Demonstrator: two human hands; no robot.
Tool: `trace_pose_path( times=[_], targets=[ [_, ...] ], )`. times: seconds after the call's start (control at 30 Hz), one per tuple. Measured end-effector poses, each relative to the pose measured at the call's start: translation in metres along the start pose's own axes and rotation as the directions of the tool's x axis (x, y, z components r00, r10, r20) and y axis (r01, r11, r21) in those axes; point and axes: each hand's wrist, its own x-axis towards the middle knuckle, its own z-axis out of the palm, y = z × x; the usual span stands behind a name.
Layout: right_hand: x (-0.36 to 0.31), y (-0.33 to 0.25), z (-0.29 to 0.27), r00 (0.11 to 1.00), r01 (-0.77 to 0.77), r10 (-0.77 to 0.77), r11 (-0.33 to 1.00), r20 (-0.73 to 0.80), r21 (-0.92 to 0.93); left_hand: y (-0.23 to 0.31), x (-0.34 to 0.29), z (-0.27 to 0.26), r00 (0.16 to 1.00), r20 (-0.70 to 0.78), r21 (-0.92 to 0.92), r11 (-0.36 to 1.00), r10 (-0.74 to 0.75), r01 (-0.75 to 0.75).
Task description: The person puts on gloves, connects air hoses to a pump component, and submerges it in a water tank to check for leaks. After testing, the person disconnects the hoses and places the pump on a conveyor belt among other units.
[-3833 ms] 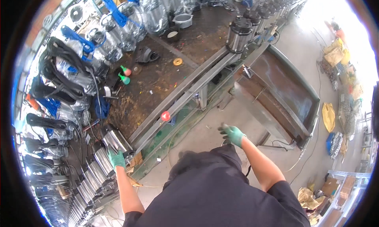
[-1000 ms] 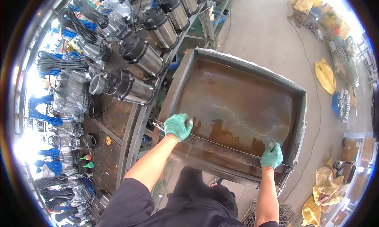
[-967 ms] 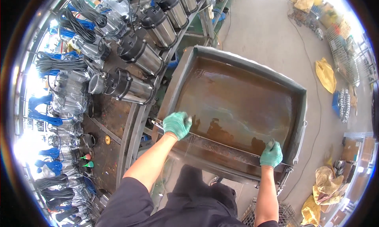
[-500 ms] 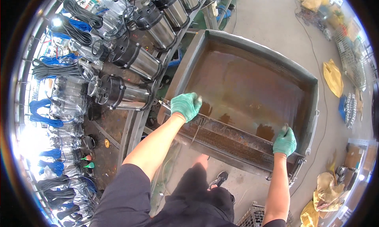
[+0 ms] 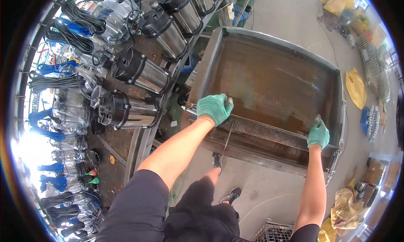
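Both my hands wear green gloves and are closed on a metal crossbar that runs over the near part of a wide rectangular metal tank. My left hand grips near the bar's left end, thumb raised, beside a thin rod. My right hand grips toward the right end, thumb pointing up and away. Bar parts under the gloves are hidden. Brown, shiny material covers the tank's bottom; whether it is liquid I cannot tell. A narrower rusty trough lies on my side of the bar.
Left of the tank, a metal-edged bench holds several steel-and-black motor pumps with coiled black and blue cables. On the right floor lie a yellow sack and a chain in a blue bin. A wire crate stands near my legs.
The tank and both hands have shifted right in view, away from the bench pumps. One foot has come into view beneath the tank's near edge. Both hands keep their hold.
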Motion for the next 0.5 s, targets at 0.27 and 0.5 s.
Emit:
trace_pose_path(
  times=[0.27,0.5],
  targets=[
    [0.034,0.015,0.006,0.987,0.041,-0.019,0.989,0.157,-0.14,0.024,0.0,0.003,1.0,-0.011,-0.109,0.994,-0.011,0.01],
    [0.051,0.029,0.025,0.977,0.022,-0.015,0.999,0.213,-0.029,0.017,-0.003,0.0,0.997,0.038,-0.169,0.983,-0.062,0.068]
  ],
)
